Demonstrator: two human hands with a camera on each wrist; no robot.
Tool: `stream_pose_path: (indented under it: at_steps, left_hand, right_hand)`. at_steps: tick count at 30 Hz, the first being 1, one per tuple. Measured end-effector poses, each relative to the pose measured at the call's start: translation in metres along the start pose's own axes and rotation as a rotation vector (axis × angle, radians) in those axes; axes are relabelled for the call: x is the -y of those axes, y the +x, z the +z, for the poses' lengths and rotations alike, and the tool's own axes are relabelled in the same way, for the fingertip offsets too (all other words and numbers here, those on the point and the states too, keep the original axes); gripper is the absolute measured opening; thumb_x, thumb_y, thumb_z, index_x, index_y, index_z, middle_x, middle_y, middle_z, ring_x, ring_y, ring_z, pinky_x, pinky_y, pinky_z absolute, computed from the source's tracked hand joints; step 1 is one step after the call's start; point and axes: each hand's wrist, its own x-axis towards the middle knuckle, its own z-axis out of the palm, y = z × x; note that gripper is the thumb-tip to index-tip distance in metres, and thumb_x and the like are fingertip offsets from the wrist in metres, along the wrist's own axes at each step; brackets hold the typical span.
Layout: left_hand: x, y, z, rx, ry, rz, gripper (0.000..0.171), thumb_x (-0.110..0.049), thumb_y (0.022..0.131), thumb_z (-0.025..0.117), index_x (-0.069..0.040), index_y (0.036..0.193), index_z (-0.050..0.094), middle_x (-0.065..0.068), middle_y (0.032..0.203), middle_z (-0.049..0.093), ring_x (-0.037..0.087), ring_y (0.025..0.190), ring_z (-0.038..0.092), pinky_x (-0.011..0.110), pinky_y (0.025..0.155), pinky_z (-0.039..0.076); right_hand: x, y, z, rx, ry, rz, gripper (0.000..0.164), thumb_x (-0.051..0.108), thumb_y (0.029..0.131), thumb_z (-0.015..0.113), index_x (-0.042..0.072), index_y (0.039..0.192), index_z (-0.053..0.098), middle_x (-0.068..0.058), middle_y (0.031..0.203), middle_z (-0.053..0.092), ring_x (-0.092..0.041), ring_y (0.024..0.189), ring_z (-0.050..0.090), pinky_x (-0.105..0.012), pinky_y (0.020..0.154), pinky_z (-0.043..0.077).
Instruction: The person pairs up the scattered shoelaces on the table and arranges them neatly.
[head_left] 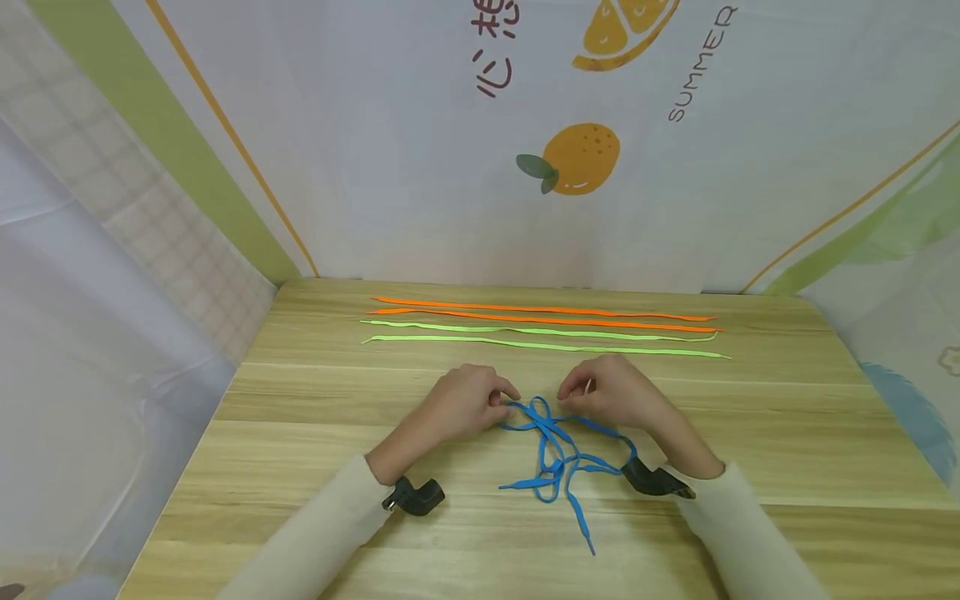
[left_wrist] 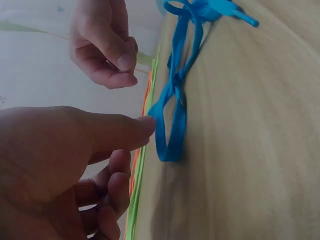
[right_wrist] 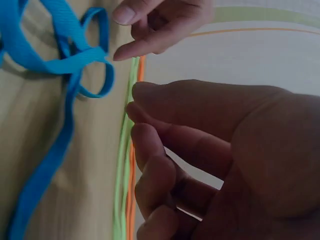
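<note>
A flat blue shoelace [head_left: 546,423] lies tangled on the table between the hands, with small loops near a crossing and its tipped ends trailing toward the person. Beside the loop on the left is the left hand [head_left: 468,402], its thumb and index finger spread apart. In the left wrist view, that thumb's tip overlaps the edge of the blue loop [left_wrist: 171,154]. Just right of the upper loop hovers the right hand [head_left: 611,390]. Its fingers are loosely bent, the thumb tip close to the index tip, and nothing shows between them in the right wrist view.
Two orange laces [head_left: 525,319] and two light green laces [head_left: 547,345] stretch side by side across the back of the wooden table [head_left: 300,467]. A printed curtain [head_left: 420,183] hangs behind it. A black wrist mount [head_left: 651,479] on the right arm overlaps part of the blue lace.
</note>
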Motion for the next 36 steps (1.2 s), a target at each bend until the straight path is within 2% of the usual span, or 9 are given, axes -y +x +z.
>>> stream_pose_path:
  at_steps: [6,12,15,19,24,28,32,36]
  left_hand:
    - [0.003,-0.001,0.004,-0.006,0.021,-0.01,0.017,-0.021,0.098,0.086,-0.014,0.113,0.086,-0.01,0.071,0.058,0.009,0.068,0.054,0.028,0.062,0.044]
    - [0.007,0.0,0.009,-0.007,0.027,-0.007,0.01,-0.018,0.097,0.086,-0.014,0.106,0.085,-0.01,0.073,0.058,0.01,0.07,0.055,0.028,0.063,0.045]
    - [0.008,0.0,0.01,-0.005,0.026,-0.006,0.005,-0.018,0.098,0.086,-0.015,0.098,0.083,-0.009,0.072,0.057,0.01,0.07,0.055,0.029,0.062,0.045]
    - [0.007,-0.002,0.009,-0.007,0.017,-0.001,0.011,-0.018,0.098,0.085,-0.018,0.089,0.079,-0.009,0.07,0.056,0.009,0.069,0.054,0.028,0.061,0.044]
    - [0.005,-0.002,0.003,-0.045,-0.031,0.025,0.011,-0.014,0.097,0.083,-0.018,0.088,0.079,-0.011,0.07,0.058,0.007,0.067,0.055,0.026,0.062,0.046]
    - [0.001,-0.003,-0.006,-0.078,-0.087,0.058,0.009,-0.013,0.096,0.084,-0.016,0.09,0.079,-0.011,0.072,0.06,0.006,0.067,0.055,0.025,0.063,0.048]
    - [-0.007,-0.005,-0.015,-0.103,-0.133,0.089,0.008,-0.014,0.096,0.086,-0.015,0.091,0.08,-0.01,0.074,0.06,0.006,0.068,0.055,0.025,0.063,0.047]
    - [-0.016,-0.009,-0.023,-0.127,-0.167,0.095,0.008,-0.014,0.096,0.085,-0.014,0.091,0.079,-0.01,0.075,0.059,0.006,0.069,0.053,0.023,0.064,0.046]
  right_hand:
    - [-0.005,0.004,0.011,0.06,-0.017,-0.029,0.013,0.001,0.091,0.082,0.015,0.09,0.083,0.011,0.08,0.07,-0.011,0.072,0.058,-0.031,0.068,0.05]
    - [-0.006,0.006,0.017,0.088,-0.056,-0.005,0.016,0.0,0.085,0.085,0.015,0.087,0.08,0.011,0.072,0.064,-0.01,0.069,0.057,-0.031,0.066,0.049]
    - [-0.005,0.006,0.02,0.086,-0.077,-0.003,0.017,0.0,0.084,0.086,0.016,0.085,0.079,0.011,0.071,0.063,-0.009,0.068,0.057,-0.031,0.066,0.049]
    - [-0.004,0.007,0.022,0.088,-0.091,-0.016,0.018,0.0,0.085,0.086,0.016,0.082,0.079,0.011,0.072,0.062,-0.009,0.069,0.055,-0.03,0.066,0.049]
    - [-0.003,0.007,0.02,0.1,-0.094,-0.042,0.015,0.002,0.086,0.082,0.016,0.082,0.079,0.012,0.076,0.064,-0.009,0.07,0.056,-0.029,0.066,0.049]
    - [-0.002,0.005,0.013,0.067,-0.042,-0.052,0.013,0.006,0.09,0.081,0.018,0.085,0.08,0.012,0.079,0.069,-0.009,0.071,0.058,-0.03,0.066,0.05]
    - [0.0,0.002,0.008,0.011,0.058,-0.072,0.005,0.014,0.099,0.08,0.017,0.096,0.083,0.012,0.088,0.074,-0.012,0.073,0.061,-0.031,0.066,0.052]
    - [0.007,-0.001,0.005,-0.001,0.14,-0.119,0.009,0.02,0.103,0.077,0.017,0.105,0.085,0.012,0.096,0.076,-0.014,0.078,0.062,-0.031,0.069,0.052]
